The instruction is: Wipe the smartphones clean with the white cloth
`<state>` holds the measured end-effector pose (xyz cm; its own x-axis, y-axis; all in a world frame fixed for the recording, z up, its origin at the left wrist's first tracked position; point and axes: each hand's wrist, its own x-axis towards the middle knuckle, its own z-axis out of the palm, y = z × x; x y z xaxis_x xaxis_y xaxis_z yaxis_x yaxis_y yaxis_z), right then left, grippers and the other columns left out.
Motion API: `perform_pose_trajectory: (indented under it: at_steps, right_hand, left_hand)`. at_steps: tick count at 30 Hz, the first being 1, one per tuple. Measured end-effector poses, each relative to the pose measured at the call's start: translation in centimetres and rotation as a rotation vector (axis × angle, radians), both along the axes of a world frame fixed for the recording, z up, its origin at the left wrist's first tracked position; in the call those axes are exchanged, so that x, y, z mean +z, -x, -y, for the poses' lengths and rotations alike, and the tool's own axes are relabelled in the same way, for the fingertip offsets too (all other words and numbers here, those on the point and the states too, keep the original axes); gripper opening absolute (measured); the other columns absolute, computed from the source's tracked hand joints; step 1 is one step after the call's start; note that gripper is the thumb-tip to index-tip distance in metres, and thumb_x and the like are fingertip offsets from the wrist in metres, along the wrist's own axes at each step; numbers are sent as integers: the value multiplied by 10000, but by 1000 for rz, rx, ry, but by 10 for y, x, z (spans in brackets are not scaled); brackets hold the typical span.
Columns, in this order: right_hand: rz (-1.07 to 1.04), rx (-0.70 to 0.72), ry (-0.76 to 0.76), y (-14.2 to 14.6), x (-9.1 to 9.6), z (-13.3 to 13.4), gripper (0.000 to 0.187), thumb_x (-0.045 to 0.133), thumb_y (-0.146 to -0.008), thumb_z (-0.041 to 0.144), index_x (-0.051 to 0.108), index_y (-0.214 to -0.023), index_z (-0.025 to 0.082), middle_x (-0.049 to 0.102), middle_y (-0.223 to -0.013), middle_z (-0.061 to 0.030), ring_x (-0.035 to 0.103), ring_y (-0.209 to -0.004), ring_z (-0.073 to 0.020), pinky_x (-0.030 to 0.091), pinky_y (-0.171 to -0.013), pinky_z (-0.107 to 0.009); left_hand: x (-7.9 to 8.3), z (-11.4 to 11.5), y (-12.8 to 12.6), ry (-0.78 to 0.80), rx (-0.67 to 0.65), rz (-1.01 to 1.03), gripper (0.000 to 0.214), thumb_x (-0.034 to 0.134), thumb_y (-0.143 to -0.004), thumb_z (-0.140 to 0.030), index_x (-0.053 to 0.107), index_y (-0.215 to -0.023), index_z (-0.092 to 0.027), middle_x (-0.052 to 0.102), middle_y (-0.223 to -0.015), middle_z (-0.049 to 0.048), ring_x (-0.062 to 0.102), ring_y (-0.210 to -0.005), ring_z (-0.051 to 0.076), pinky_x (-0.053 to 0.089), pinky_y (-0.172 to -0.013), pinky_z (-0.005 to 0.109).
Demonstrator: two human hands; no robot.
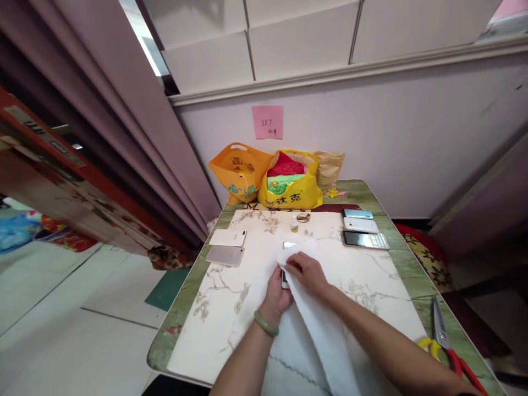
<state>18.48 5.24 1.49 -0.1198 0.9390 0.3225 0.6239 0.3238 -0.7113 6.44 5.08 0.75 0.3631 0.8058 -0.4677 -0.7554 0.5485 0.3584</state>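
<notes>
My left hand (277,292), with a green bangle on the wrist, is closed around a phone (287,246) at the middle of the table; only the phone's top edge and a dark strip show. My right hand (307,270) presses a white cloth (322,324) down over that phone, fingers curled on the fabric. The cloth drapes from the phone back toward me across my right forearm.
Two phones (226,246) lie at the left of the white patterned mat (371,275), three more phones (362,231) at the right. A small bottle (294,224) stands behind. Orange and yellow bags (289,181) sit at the far edge. Scissors and pliers (443,338) lie near right.
</notes>
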Motion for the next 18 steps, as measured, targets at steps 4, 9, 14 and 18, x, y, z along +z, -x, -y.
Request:
perform_pose_trajectory:
  at_steps: [4,9,14,18]
  right_hand:
    - [22,-236,-32,-3,-2,-36,161,534,-915,366,630,-888,239,631,-840,1,600,-737,-144,435,-683,-253]
    - [83,-281,-119,-7,-6,-23,252,424,-965,355,633,-985,215,642,-927,-54,606,-863,-180,460,-764,-283]
    - [180,107,-160,-17,-4,27,224,459,-957,321,666,-1001,250,663,-939,-55,608,-886,-181,483,-807,-312]
    - [210,373,-253,-24,1,32,198,492,-936,291,662,-1030,253,648,-1151,-72,581,-1074,-213,463,-950,-408]
  left_hand:
    - [9,2,4,30,-155,-9,340,607,-841,-383,683,-1042,-120,738,-885,91,681,-963,247,513,-911,349]
    - [9,4,5,19,-200,-28,442,623,-816,-457,667,-1090,-113,741,-900,117,667,-1009,282,490,-953,404]
    - [3,2,5,-30,-75,17,403,642,-803,-426,653,-1072,-127,723,-1015,120,619,-1106,270,431,-1036,393]
    - [-2,2,7,-33,-62,30,367,651,-795,-364,647,-1071,-123,718,-997,119,611,-1114,258,419,-1045,367]
